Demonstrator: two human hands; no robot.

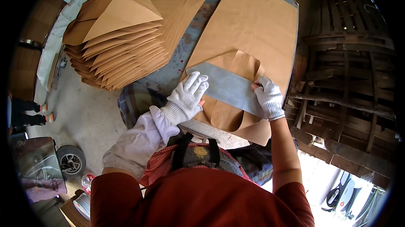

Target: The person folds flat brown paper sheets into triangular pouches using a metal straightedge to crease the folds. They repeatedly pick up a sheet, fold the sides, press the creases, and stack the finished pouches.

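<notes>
"Strip (230, 85), flat and grey: where does it lie?"

"On the folded near end of the brown kraft paper (247, 24), between the hands, its long axis slanting from far left to near right."

"Which hand is nearer?"

"Neither, clearly: the white-gloved left hand (186, 96) overlaps its left end, the white-gloved right hand (269, 97) is at its right end."

"How are they set?"

"The left is flattened, fingers straight, grasping nothing that I can see. The right's fingers curl beside the paper's raised edge; I can't tell whether they pinch paper, strip or both."

"And farther out?"

"The worn table (179, 57), with a stack of folded kraft sheets (122, 47) on the left."
</notes>
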